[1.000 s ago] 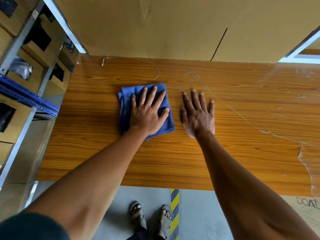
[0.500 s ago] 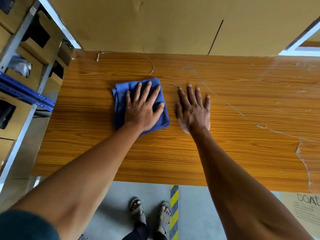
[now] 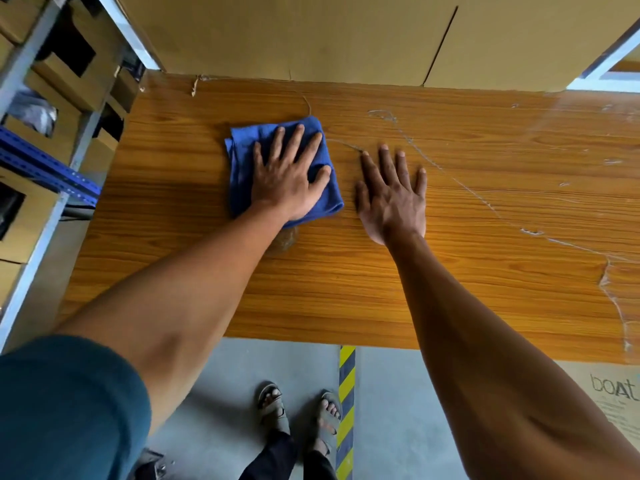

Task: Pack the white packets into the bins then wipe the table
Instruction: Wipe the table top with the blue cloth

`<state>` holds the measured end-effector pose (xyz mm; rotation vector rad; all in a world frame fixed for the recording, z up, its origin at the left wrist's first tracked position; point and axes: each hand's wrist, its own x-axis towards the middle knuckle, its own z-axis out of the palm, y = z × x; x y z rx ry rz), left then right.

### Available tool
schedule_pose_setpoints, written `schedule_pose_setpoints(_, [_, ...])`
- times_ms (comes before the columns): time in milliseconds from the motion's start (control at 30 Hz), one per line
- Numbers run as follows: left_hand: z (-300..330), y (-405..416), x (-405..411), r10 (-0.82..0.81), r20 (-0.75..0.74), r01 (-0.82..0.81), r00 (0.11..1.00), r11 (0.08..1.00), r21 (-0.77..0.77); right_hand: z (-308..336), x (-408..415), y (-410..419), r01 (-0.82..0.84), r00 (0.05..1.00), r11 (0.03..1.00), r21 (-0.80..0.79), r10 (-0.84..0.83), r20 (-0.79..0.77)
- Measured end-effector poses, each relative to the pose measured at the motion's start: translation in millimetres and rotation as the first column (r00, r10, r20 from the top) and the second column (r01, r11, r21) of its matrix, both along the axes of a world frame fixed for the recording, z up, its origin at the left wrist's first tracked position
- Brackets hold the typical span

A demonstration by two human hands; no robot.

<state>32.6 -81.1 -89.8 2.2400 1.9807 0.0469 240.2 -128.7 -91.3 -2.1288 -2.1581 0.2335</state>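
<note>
A folded blue cloth (image 3: 242, 161) lies on the wood-grain table (image 3: 485, 278), left of centre. My left hand (image 3: 289, 174) presses flat on the cloth with fingers straight and spread. Just to its right, my right hand (image 3: 391, 195) rests flat on the bare tabletop, fingers straight, holding nothing. No white packets show on the table. Cardboard bins (image 3: 65, 74) sit on the shelf at the left.
A metal rack with a blue beam (image 3: 48, 171) stands along the table's left end. A large cardboard sheet (image 3: 311, 36) rises behind the table. Torn clear film (image 3: 609, 282) crosses the right part. On the floor runs a yellow-black stripe (image 3: 346, 393) beside my feet.
My left hand and the cloth have slid a little away from me, toward the table's far edge. My right hand stays flat beside it.
</note>
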Motion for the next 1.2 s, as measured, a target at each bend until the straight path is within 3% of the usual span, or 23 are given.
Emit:
schedule_pose_setpoints(267, [-0.9, -175.5, -5.8, -0.105, -0.070, 0.110, 0.992, 0.991, 0.077, 7.9, -2.0, -46.3, -0.010, 1.000, 0.999, -0.041, 0.010, -0.014])
schedule_pose_setpoints(567, [2.1, -60.6, -2.5, 0.009, -0.003, -0.009, 1.000, 1.000, 0.016, 2.4, -8.6, -58.4, 0.014, 1.000, 1.000, -0.008, -0.014, 0.003])
schedule_pose_setpoints(733, [-1.9, -144.0, -5.6, -0.107, -0.003, 0.107, 0.994, 0.989, 0.103, 3.3, -6.6, -62.9, 0.013, 1.000, 1.000, -0.009, -0.013, -0.001])
schedule_pose_setpoints(867, [1.5, -212.0, -9.6, -0.127, -0.056, 0.131, 0.990, 0.989, 0.065, 6.8, -7.2, -63.9, -0.001, 1.000, 1.000, -0.016, 0.001, -0.007])
schedule_pose_setpoints(967, [-1.3, -182.8, -13.1, -0.095, -0.038, 0.098, 0.995, 0.993, 0.072, 6.5, -7.6, -63.8, 0.002, 1.000, 1.000, -0.008, -0.002, -0.005])
schedule_pose_setpoints(1100, [0.6, -100.2, -10.9, 0.060, 0.011, -0.060, 0.998, 0.998, 0.034, 4.9, -8.3, -63.6, -0.002, 1.000, 1.000, 0.001, 0.002, -0.008])
schedule_pose_setpoints(1200, [-4.9, -96.8, -7.5, 0.040, -0.006, -0.040, 0.999, 0.999, 0.032, 5.3, -7.5, -62.4, -0.008, 1.000, 1.000, -0.002, 0.008, -0.004])
